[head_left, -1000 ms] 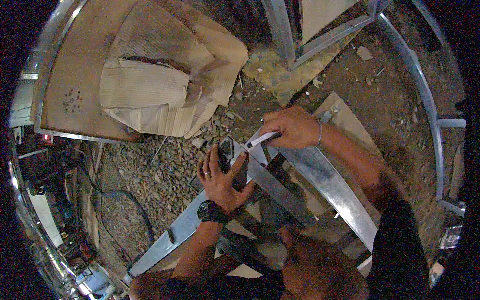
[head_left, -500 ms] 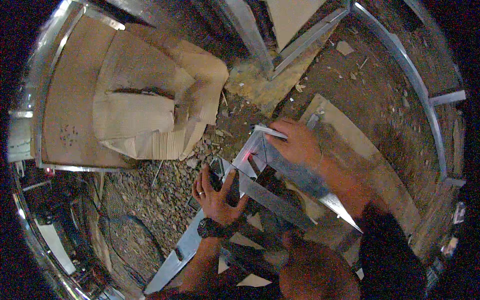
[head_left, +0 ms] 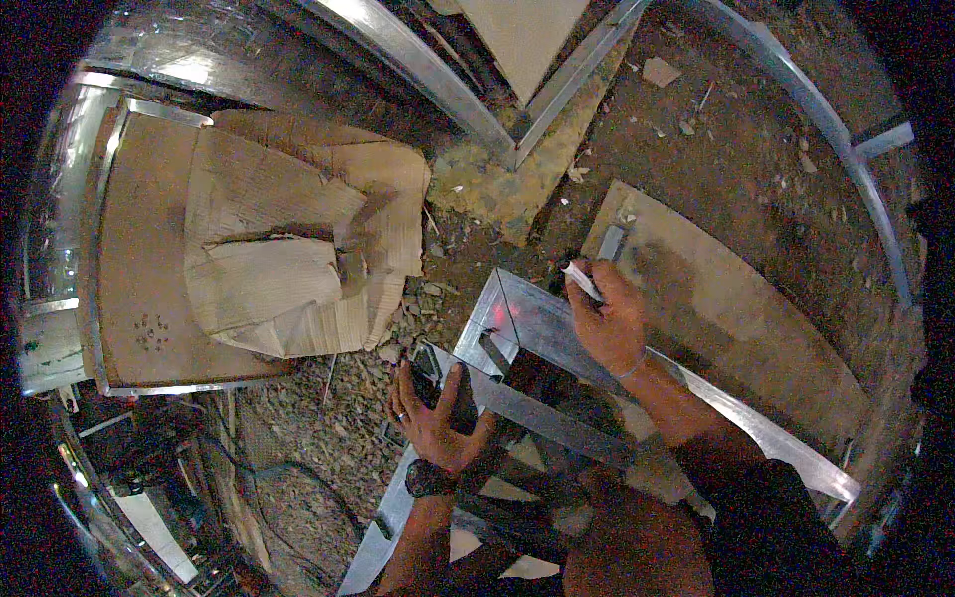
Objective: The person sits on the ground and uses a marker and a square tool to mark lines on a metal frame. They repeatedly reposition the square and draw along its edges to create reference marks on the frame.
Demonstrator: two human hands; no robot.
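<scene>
Silvery metal forms the frame [head_left: 542, 316], two broad, smooth beams meeting at a corner, with a thin dark seam and a small red glow near it. Across the frame's left beam and over its inside runs a flat bar [head_left: 552, 422], duller grey and straight-edged. The left hand [head_left: 436, 426] rests at the bar's upper end, over the frame's left beam, fingers spread wide; whether it grips anything beneath, I cannot tell. By the frame's right beam, the right hand [head_left: 612, 316] is closed around a slim white pen [head_left: 583, 283], which sits just right of the frame's corner, its tip clear of the metal. Left of the frame lie rough, loose gravel [head_left: 308, 428] and torn, ribbed cardboard [head_left: 269, 274]; right of it, a flat brown board [head_left: 726, 308].
</scene>
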